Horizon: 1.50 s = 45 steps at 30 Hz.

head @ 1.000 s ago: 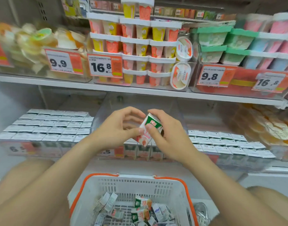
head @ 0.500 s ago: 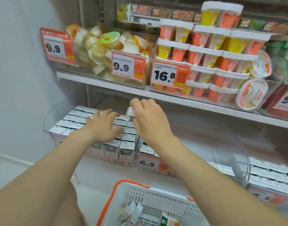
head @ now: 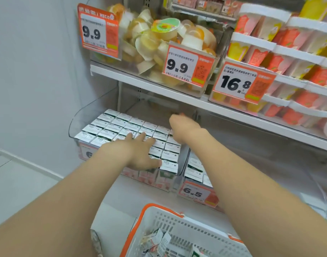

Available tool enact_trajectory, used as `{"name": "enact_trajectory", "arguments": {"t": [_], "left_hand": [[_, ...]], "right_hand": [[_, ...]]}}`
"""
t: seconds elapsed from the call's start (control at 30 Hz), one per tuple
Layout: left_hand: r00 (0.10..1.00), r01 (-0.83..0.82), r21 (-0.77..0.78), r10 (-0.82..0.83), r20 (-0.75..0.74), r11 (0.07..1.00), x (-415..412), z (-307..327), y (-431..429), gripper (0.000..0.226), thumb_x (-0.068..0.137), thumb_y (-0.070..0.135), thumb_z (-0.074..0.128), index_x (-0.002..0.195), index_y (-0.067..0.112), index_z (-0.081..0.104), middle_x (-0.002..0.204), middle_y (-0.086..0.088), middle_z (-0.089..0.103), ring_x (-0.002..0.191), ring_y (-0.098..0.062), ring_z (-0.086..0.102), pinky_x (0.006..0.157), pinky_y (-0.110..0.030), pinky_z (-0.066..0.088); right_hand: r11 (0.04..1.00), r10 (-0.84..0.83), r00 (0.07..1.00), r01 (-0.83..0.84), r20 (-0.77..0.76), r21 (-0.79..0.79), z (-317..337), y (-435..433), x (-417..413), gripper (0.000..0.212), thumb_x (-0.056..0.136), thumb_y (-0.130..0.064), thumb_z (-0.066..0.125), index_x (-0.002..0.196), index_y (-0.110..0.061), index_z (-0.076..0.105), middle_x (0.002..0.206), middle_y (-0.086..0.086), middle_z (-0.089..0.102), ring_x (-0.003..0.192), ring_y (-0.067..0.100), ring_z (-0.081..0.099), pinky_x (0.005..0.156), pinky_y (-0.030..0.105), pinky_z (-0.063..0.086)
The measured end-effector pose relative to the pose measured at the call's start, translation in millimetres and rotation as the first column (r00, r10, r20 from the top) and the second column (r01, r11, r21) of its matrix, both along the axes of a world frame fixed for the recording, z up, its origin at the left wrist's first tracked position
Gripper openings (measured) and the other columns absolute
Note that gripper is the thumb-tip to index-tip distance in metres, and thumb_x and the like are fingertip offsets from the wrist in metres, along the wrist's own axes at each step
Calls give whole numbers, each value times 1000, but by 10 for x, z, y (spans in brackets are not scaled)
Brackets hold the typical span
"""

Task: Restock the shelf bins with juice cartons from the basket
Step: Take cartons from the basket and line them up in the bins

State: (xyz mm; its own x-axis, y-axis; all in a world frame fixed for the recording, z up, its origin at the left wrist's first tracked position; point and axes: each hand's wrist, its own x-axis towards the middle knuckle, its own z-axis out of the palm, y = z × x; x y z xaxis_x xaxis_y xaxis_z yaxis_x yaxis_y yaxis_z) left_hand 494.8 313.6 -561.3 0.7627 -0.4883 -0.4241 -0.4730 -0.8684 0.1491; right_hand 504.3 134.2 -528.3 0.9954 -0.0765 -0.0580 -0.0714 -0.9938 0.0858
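Rows of white-topped juice cartons (head: 112, 125) fill the clear shelf bin (head: 75, 123) on the lower shelf at the left. My left hand (head: 140, 154) lies flat on the front carton tops, fingers spread, holding nothing. At the bin's back right corner, my right hand (head: 184, 128) reaches in with its fingers bent down and away from me; I cannot see whether a carton is in it. The white basket (head: 159, 210) with an orange rim sits below, with loose cartons (head: 157, 240) inside.
A second bin with cartons (head: 194, 169) and a 6.5 price tag (head: 196, 191) stands right of the first. The shelf above (head: 159, 84) holds jelly cups and stacked dessert tubs close over my hands. A white wall (head: 38, 71) bounds the left side.
The view swung left from the middle bin to the left bin. My right hand carried the carton to the bin's back corner; my left hand let go of it and settled flat on the carton tops.
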Motion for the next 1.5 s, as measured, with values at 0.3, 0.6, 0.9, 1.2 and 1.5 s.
{"name": "enact_trajectory", "arguments": {"t": [0.3, 0.6, 0.9, 1.2, 1.5], "left_hand": [[991, 69, -40, -64, 121, 997, -272, 132, -28, 75, 100, 65, 45, 161, 25, 25, 164, -10, 27, 151, -37, 23, 117, -57, 35], [950, 244, -250, -180, 255, 937, -1182, 29, -198, 25, 91, 44, 63, 101, 23, 54, 103, 0, 57, 99, -26, 59, 78, -40, 53], [875, 464, 214, -407, -262, 859, -1636, -1238, -687, 24, 103, 19, 50, 121, 11, 64, 107, -7, 58, 88, -27, 49, 75, -38, 43], [948, 283, 249, -231, -219, 926, -1856, -2284, -661, 45, 99, -8, 44, 141, 6, 52, 143, -17, 54, 107, -32, 67, 79, -40, 52], [932, -191, 247, 254, -259, 950, -2128, -3523, -598, 47, 103, 16, 56, 143, -2, 42, 139, -16, 55, 127, -29, 58, 97, -33, 53]], "right_hand": [[994, 84, 990, -91, 117, 57, -32, 1, -389, 19, 90, -8, 51, 104, -11, 63, 103, 12, 66, 88, 35, 63, 77, 42, 53], [879, 101, 796, -352, 597, 322, -506, 35, -2131, 6, 74, -22, 50, 74, -20, 56, 69, -4, 57, 63, 24, 53, 53, 38, 45], [959, 108, 955, -27, -275, 283, -1680, -524, -2879, 24, 92, -16, 49, 98, -19, 71, 91, 6, 72, 84, 30, 66, 70, 40, 59], [942, -43, 845, 212, -534, 260, -2946, -941, -3050, 27, 94, 1, 47, 109, -9, 67, 110, 13, 66, 96, 33, 66, 88, 47, 59], [897, -115, 773, 350, -623, 269, -3631, -1080, -3121, 73, 95, 4, 54, 160, -19, 31, 166, 12, 30, 143, 36, 46, 107, 50, 48]]}}
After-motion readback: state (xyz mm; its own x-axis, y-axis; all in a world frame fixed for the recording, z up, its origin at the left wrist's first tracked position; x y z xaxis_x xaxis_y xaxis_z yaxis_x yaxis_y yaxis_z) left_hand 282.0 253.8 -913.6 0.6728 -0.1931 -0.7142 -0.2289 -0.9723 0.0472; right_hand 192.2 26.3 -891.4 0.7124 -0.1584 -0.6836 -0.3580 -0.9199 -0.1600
